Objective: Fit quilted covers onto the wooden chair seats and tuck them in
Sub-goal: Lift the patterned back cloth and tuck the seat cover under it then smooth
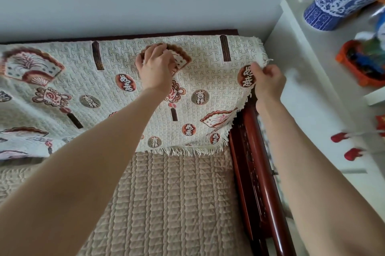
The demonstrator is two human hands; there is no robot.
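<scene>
We see two arms, both bare, with skin uncovered from the lower edge of the view up to the fingertips. The left forearm [93, 162] and the right forearm [312, 172] look broad close to the wide-angle camera and taper to narrower wrists. The left hand [155, 68] and the right hand [268, 80] are bare as well. The fingernails are too small for us to make out.
</scene>
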